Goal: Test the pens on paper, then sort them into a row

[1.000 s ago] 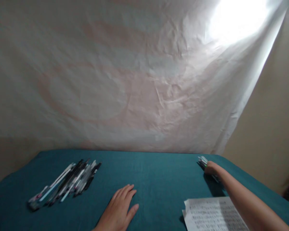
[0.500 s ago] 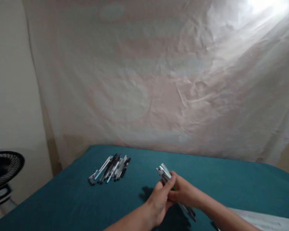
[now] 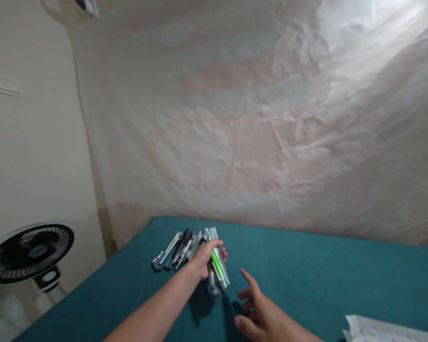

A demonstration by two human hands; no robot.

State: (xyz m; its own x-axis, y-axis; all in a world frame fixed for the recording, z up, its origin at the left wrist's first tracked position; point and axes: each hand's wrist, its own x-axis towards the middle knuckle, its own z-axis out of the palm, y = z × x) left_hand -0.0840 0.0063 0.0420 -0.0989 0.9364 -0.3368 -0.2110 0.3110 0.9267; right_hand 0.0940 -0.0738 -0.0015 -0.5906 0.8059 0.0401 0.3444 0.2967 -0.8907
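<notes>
My left hand is wrapped round a bundle of pens, some bright green and others clear or grey. It holds them just above the teal cloth, at the right side of a row of pens lying there, black, white and grey. Part of that row is hidden behind my hand. To the right of the bundle, my right hand has its fingers apart and nothing in them.
A black fan stands left of the teal-covered table. White sheets of paper lie at the near right. A pale sheet hangs behind the table.
My left hand has carried the bundle leftward to the row of pens. My right hand has let go of the bundle and opened. The view has turned a little left.
</notes>
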